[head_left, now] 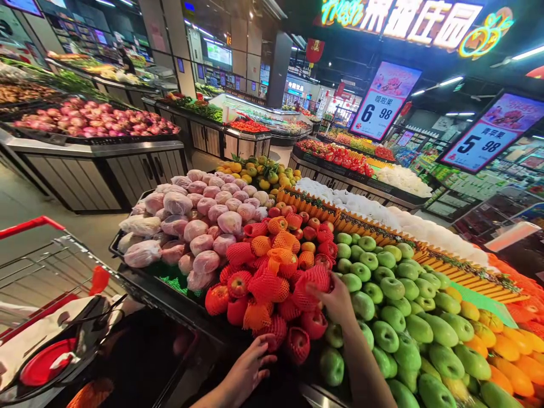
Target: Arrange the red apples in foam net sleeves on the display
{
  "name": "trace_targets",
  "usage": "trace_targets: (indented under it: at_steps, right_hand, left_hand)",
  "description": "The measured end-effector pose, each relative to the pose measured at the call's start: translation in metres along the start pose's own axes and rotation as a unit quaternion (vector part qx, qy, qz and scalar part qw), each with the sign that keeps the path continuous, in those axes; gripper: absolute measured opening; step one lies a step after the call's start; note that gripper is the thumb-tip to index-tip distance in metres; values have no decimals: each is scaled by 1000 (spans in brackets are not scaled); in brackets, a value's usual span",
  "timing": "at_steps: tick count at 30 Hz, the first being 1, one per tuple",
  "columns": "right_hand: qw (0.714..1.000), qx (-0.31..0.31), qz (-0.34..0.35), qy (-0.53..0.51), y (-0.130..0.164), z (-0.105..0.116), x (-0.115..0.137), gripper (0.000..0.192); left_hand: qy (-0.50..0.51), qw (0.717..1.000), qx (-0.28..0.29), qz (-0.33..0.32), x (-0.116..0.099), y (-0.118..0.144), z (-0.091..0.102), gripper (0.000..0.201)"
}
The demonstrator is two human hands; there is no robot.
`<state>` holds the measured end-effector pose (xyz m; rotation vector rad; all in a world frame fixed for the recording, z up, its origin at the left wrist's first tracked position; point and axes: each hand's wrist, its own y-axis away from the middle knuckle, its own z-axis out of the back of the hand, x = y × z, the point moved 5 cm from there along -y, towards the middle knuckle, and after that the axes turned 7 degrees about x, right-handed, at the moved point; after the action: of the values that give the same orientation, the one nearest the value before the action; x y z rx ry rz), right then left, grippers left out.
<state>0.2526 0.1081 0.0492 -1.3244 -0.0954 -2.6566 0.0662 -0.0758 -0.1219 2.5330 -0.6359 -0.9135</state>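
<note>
My right hand (335, 297) is closed around an apple in a red foam net (312, 281), at the right side of the netted pile. My left hand (249, 371) is low at the front edge of the display, its fingers apart and nothing in them. Just beyond its fingertips is another netted apple (274, 331); whether they touch it I cannot tell. Around both hands lie apples in red and orange nets (257, 283). Loose green apples (374, 292) border my right forearm.
Wrapped pink fruit (204, 212) is heaped on the left, with green mangoes (446, 360) and oranges (512, 360) on the right. A shopping cart (38, 266) stands at the left, beside a black bag (70, 340). Price screens (385, 102) hang above the display.
</note>
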Motion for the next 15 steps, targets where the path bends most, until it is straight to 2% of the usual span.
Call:
trace_targets:
  at_steps: [2, 5, 9, 15]
  right_hand:
    - [982, -48, -10, 185, -28, 19, 13, 72]
    - [941, -37, -34, 336, -64, 23, 22, 69]
    - [928, 6, -27, 372, -91, 0, 20, 61]
    - [915, 109, 11, 388, -103, -50, 4, 66]
  left_hand:
    - [-5, 1000, 8, 5, -6, 1, 0, 65]
    - [-16, 1000, 16, -3, -16, 0, 1, 64]
    - [-34, 999, 23, -13, -28, -4, 7, 60]
    - [-50, 998, 32, -20, -48, -5, 19, 56]
